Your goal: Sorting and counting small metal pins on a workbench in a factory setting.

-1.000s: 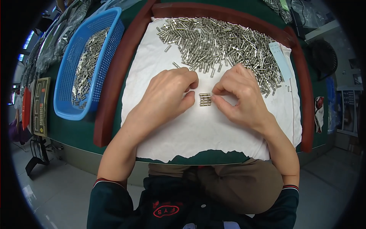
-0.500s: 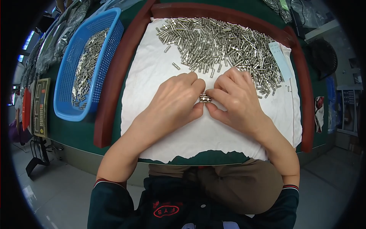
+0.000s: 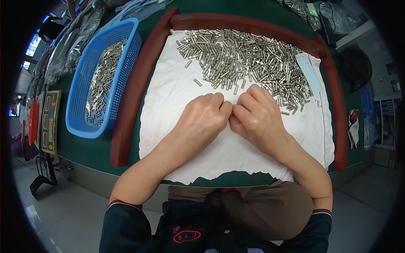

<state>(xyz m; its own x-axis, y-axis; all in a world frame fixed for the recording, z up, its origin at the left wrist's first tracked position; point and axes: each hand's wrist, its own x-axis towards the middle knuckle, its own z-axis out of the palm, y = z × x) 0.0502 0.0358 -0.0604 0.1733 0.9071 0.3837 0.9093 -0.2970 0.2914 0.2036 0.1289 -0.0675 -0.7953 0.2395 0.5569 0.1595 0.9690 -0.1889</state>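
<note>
Both hands are curled in with the fingertips meeting, left hand (image 3: 204, 114) and right hand (image 3: 259, 118) pinched up together over the white cloth (image 3: 236, 158); whatever might be between those fingertips is hidden, so can't tell if either one is actually gripping anything. For close fingertip work like this, imo the person does best with a light, even pinch from both sides, forearms relaxed, hands low over the cloth so anything that slips lands soft and doesn't roll far. Worth minding the right knuckles too: a loose metal pin (image 3: 285, 113) lies just beside that hand, easy to nudge. Another stray pin (image 3: 197, 82) sits just beyond the left hand's knuckles. Past both hands is the big pile of metal pins (image 3: 249, 59), spreading closest on the right hand's side, so elbows in and small moves seem smart there. A pale blue strip (image 3: 310, 76) lies by the pile's right edge, then the red-brown frame (image 3: 244, 22) runs behind. Farther off, left of the left hand, there's a blue basket (image 3: 86, 131) with more pins inside.
</note>
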